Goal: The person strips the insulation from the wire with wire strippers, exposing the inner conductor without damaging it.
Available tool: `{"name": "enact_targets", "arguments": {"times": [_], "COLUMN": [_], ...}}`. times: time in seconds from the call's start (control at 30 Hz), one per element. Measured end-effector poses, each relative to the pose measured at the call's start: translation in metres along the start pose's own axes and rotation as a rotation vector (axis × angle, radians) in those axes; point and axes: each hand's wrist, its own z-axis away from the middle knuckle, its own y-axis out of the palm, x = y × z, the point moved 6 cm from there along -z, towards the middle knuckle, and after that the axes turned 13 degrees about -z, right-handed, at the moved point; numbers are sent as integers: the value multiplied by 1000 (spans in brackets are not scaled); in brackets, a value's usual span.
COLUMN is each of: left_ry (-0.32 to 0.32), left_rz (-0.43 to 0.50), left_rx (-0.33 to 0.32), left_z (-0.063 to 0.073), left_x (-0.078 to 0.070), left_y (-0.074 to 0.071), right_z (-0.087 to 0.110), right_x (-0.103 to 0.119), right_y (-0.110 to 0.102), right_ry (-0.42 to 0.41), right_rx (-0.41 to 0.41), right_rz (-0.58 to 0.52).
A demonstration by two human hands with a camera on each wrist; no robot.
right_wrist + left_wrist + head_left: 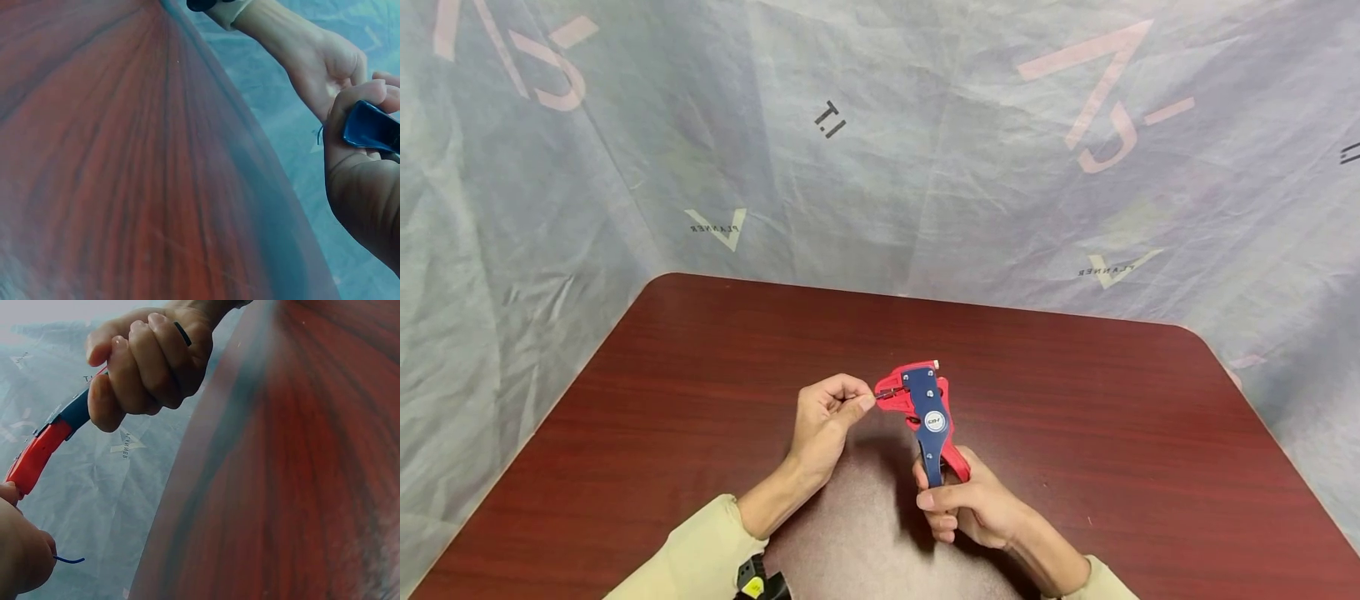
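From the head view, I have 2 hands raised over the table point(647, 400). My left hand point(827, 425) angles inward, thumb and fingertips pinched at the wire stripper's point(933, 417) red mouth; my right hand point(967, 504) is wrapped around its handles below, holding it upright and slightly tilted. Tabletop stretches to both sides, its far edge well apart from the tool, with the curtain point(887, 192) beyond.

In the left wrist view, I see a blue wire point(70, 560) poking out of my left hand; my right fingers are curled tightly.

In the right wrist view, my right hand encloses the blue handle end point(367, 126); the table's edge slants past it.
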Motion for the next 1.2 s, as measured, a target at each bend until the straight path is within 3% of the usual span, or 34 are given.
{"name": "enact_targets", "arguments": {"times": [0.53,0.73,0.97,1.2], "left_ry": [-17,-84,-136,-200], "left_rz": [-10,-9,-17,-41], "left_rx": [12,-51,-42,-37], "left_z": [-2,-5,-10,-13], "left_x": [3,11,21,32], "left_y": [0,-16,-24,-27], "right_z": [5,13,13,19], "right_x": [7,24,24,33], "right_y": [-4,-13,-17,-24], "right_ry": [-1,-67,7,2], "right_rx": [14,36,8,14], "right_rz": [-8,-107,-52,-99]}}
